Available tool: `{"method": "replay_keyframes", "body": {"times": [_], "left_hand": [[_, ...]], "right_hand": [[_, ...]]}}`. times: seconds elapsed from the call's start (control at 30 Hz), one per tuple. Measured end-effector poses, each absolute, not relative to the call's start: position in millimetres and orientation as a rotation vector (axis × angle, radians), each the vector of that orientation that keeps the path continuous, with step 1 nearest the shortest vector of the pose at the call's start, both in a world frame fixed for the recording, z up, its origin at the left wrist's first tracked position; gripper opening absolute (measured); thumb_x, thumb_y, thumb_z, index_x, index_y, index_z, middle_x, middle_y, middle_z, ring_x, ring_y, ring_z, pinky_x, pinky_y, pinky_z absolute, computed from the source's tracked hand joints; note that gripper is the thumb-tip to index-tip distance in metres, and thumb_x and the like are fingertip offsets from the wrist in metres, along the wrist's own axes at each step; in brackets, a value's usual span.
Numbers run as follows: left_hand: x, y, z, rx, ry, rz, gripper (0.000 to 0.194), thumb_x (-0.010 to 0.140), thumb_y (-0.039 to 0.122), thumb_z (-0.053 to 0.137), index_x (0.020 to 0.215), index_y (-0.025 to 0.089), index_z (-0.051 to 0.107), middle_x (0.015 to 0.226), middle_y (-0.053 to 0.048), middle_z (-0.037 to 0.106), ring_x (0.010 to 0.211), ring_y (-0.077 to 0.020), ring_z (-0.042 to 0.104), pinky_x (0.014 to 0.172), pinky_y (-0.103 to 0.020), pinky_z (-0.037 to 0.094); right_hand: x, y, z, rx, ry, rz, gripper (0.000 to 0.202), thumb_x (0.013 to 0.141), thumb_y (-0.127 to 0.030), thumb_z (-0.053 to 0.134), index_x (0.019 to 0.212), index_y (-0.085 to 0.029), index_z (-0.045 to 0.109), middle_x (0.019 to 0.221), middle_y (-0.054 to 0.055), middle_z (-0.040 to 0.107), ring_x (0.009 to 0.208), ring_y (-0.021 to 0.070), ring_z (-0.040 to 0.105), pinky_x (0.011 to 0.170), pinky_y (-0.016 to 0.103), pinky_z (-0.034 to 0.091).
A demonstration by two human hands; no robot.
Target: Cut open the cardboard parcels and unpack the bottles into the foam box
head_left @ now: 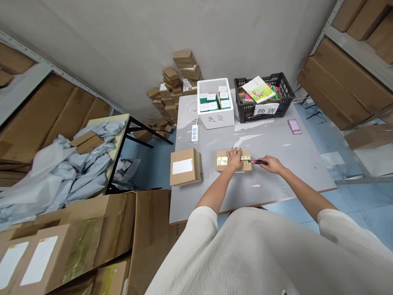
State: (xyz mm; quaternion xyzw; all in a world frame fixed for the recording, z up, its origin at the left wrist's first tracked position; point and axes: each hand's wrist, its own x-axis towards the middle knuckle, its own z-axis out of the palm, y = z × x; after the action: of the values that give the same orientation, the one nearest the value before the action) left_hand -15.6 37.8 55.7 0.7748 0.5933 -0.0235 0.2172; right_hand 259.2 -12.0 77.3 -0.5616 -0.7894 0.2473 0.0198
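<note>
A small cardboard box (221, 161) with shiny tape along its top lies on the grey table (208, 196) in front of me. My left hand (234, 159) lies on the top of this box, fingers stretched forward over the tape. In my right hand (272, 164) is a red and black utility knife (259, 162), gripped by its handle. The knife points left, and its tip is at the taped seam near the box's right end. To the left, a larger cardboard box (181, 177) with a white label stands on the table, untouched by either hand.
A white foam box (216, 121) of green-and-white cartons and a black crate (245, 116) with booklets stand at the back. A power strip (195, 133) and a blurred pink item (294, 127) lie nearby. Large cartons (150, 221) crowd the left; loaded shelves flank both sides.
</note>
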Motion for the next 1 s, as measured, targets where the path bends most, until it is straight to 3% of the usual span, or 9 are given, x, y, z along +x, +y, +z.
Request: {"method": "replay_keyframes", "body": {"times": [0.13,0.2,0.47,0.83,1.0], "left_hand": [[-19,48,52,2.154,1.593,-0.122,0.077,0.092,0.037,0.071,0.162,0.023,0.041,0.163,-0.021,0.047,0.160,-0.0387,0.031,0.132,-0.061,0.015],[-21,48,50,2.186,1.567,-0.119,0.072,0.095,0.038,0.067,0.161,0.023,0.042,0.159,-0.020,0.051,0.157,-0.0380,0.035,0.131,-0.061,0.017],[-22,26,37,2.290,1.586,-0.020,0.065,0.111,0.041,0.030,0.171,0.017,0.031,0.173,-0.020,0.037,0.166,-0.0384,0.021,0.133,-0.067,0.011],[-21,15,24,2.338,1.634,0.060,0.065,0.112,0.041,0.027,0.171,0.015,0.032,0.173,-0.021,0.039,0.167,-0.0385,0.021,0.133,-0.069,0.012],[-22,10,22,2.364,1.645,0.053,0.065,0.113,0.041,0.025,0.171,0.014,0.033,0.172,-0.021,0.039,0.167,-0.0383,0.022,0.133,-0.069,0.012]], "right_hand": [[258,-9,74,-1.749,-2.468,0.764,0.042,0.101,-0.040,0.068,0.142,-0.032,0.073,0.112,0.008,0.071,0.103,0.0251,0.070,0.088,0.031,0.052],[258,-7,73,-1.752,-2.463,0.768,0.043,0.100,-0.039,0.069,0.142,-0.032,0.073,0.112,0.008,0.071,0.102,0.0250,0.071,0.088,0.031,0.052],[251,-17,67,-1.784,-2.385,0.747,0.042,0.105,-0.041,0.062,0.145,-0.031,0.071,0.112,0.008,0.071,0.103,0.0245,0.070,0.086,0.030,0.051],[248,-24,51,-1.798,-2.389,0.569,0.043,0.105,-0.041,0.060,0.146,-0.030,0.069,0.119,0.011,0.071,0.111,0.0282,0.067,0.087,0.033,0.051],[269,-25,45,-1.825,-2.287,0.581,0.043,0.104,-0.043,0.058,0.144,-0.030,0.071,0.116,0.010,0.071,0.104,0.0272,0.069,0.083,0.034,0.053]]}}
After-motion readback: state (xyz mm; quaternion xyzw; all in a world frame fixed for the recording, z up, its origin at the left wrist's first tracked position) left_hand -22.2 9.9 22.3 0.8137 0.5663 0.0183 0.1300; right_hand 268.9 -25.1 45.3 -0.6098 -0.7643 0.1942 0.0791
